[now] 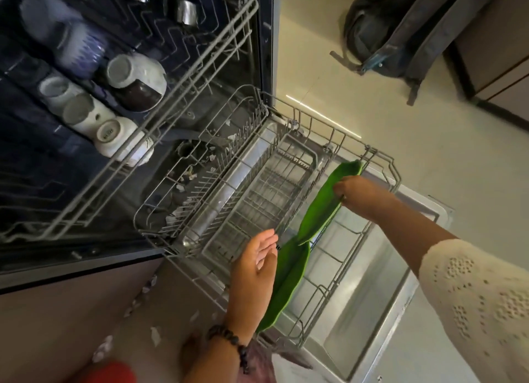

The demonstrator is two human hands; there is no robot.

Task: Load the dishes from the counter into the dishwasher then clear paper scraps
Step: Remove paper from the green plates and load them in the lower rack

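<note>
Right hand (353,192) pinches glossy green leaf-shaped plate (323,208) upright in grey wire lower rack (337,285), left hand (254,264) open, fingers relaxed beside second green plate (289,279), white paper scraps (156,335) on floor.

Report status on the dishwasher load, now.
Right hand grips far green plate in lower rack. Left hand open beside near green plate. Nothing blocking.

right hand (357,195) grips green plate (323,208) | left hand (254,271) open | lower rack (337,291)
</note>
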